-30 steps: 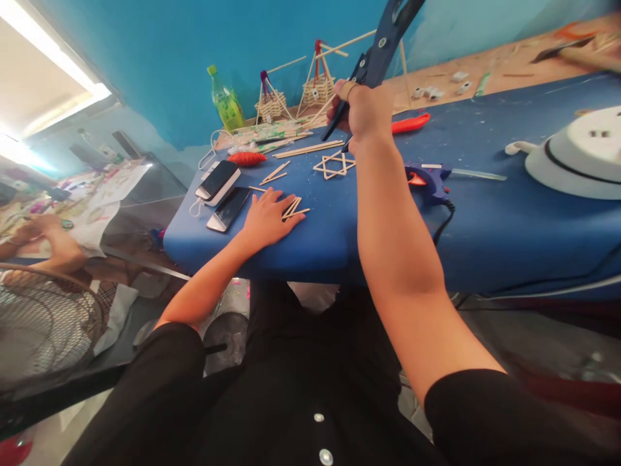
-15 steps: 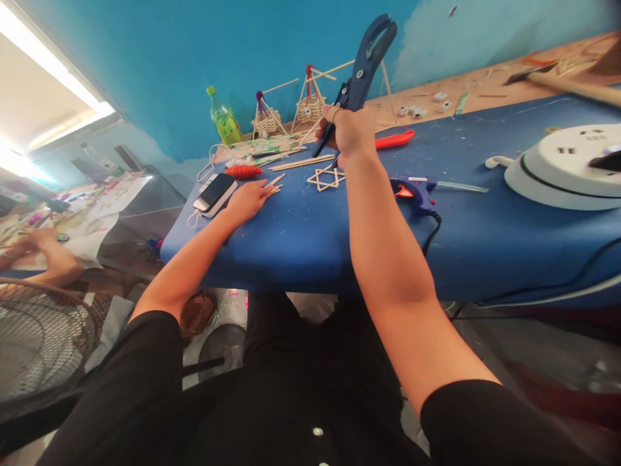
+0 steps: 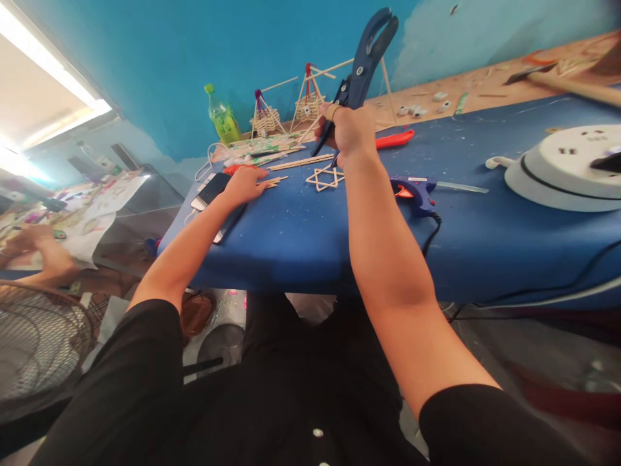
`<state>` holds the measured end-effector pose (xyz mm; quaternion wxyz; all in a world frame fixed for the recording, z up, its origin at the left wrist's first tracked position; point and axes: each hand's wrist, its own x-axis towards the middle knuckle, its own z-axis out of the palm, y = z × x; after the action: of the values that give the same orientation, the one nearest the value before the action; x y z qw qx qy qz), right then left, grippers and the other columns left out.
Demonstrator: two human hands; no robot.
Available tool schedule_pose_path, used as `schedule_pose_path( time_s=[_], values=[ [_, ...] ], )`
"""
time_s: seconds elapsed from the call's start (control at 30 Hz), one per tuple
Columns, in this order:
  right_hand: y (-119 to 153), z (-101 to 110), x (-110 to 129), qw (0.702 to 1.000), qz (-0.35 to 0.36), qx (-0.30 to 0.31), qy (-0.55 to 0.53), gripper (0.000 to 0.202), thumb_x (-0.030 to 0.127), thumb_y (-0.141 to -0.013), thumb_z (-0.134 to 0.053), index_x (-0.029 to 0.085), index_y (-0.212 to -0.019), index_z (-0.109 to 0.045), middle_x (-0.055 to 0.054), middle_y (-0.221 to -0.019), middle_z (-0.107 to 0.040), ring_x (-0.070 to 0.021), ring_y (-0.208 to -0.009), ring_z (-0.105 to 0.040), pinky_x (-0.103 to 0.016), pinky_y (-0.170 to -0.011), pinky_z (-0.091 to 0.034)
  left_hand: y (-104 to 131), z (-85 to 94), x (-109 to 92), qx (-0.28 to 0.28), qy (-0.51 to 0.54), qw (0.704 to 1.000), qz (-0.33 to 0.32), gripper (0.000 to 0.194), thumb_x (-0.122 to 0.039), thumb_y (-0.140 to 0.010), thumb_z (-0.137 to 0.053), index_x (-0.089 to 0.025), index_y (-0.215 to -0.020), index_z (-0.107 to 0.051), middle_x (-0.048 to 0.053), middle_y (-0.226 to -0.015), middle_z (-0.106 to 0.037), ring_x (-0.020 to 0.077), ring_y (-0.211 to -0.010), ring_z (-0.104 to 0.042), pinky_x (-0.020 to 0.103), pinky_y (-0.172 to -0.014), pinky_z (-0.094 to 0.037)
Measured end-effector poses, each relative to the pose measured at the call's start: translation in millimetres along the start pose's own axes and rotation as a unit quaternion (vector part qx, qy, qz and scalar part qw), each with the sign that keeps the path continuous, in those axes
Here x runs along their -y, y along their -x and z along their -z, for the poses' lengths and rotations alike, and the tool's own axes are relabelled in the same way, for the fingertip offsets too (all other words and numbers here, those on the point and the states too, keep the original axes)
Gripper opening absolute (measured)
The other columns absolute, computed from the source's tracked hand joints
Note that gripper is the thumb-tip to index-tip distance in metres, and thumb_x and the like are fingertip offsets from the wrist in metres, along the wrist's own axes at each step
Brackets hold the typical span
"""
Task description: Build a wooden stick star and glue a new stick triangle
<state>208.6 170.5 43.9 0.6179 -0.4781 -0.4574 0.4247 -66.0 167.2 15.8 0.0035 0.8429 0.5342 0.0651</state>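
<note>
My left hand (image 3: pixel 246 186) lies low over the blue table, fingers stretched out and slightly apart. Its tips touch or sit beside several short wooden sticks (image 3: pixel 277 182). Held up in my closed right hand (image 3: pixel 353 129) is a dark blue hand cutter (image 3: pixel 365 68), handles upward and its head pointing down at the table. Below that head lies a six-pointed star of thin sticks (image 3: pixel 324 179), partly behind my right forearm. Longer sticks (image 3: pixel 301 162) lie just beyond. A phone (image 3: pixel 213 188) and a second dark device (image 3: pixel 229 224) are partly covered by my left wrist.
A glue gun (image 3: pixel 414 194) and a red-handled tool (image 3: pixel 395 139) lie right of my forearm. Farther right stand a white round socket unit (image 3: pixel 570 169) and a hammer (image 3: pixel 572 87). Stick models (image 3: pixel 309 103) and a green bottle (image 3: pixel 223 120) line the wall. Another person's hands (image 3: pixel 36 243) are at far left.
My left hand has moved slightly up and left, partly covering the red bundle; the dark device under its wrist now shows. The short sticks lie flatter. My right hand and the cutter are nearly still.
</note>
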Motion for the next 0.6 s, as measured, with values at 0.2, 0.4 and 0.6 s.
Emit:
schedule_pose_path(
  time_s=[0.2, 0.4, 0.6],
  values=[
    [-3, 7, 5, 0.989, 0.048, -0.074, -0.121, 0.027, 0.042, -0.096, -0.079, 0.029, -0.083, -0.058, -0.001, -0.071, -0.066, -0.0210, -0.084, -0.071, -0.035, -0.080, -0.063, -66, -7.9, -27, -0.020, -0.005, 0.999, -0.025, 0.052, -0.030, -0.098, -0.057, -0.017, -0.144, -0.077, 0.016, -0.146, -0.076, 0.0332, -0.138, -0.067, 0.047, -0.125, -0.045],
    [-15, 5, -5, 0.983, 0.067, -0.067, -0.158, 0.042, 0.052, -0.089, -0.088, 0.026, -0.078, -0.056, 0.001, -0.069, -0.060, -0.0175, -0.071, -0.069, -0.035, -0.065, -0.061, -124, -25.3, -45, 0.041, -0.010, 0.996, -0.082, 0.036, -0.014, -0.078, -0.066, -0.015, -0.106, -0.089, 0.016, -0.110, -0.085, 0.0350, -0.125, -0.072, 0.043, -0.117, -0.048],
    [-21, 7, -14, 0.985, 0.086, -0.057, -0.140, 0.046, 0.061, -0.088, -0.087, 0.027, -0.081, -0.058, 0.000, -0.073, -0.062, -0.0184, -0.077, -0.070, -0.039, -0.071, -0.065, -148, -36.9, -38, 0.030, 0.016, 0.997, -0.074, 0.027, -0.008, -0.069, -0.068, -0.014, -0.089, -0.086, 0.017, -0.097, -0.082, 0.0401, -0.126, -0.070, 0.047, -0.119, -0.044]
  ],
)
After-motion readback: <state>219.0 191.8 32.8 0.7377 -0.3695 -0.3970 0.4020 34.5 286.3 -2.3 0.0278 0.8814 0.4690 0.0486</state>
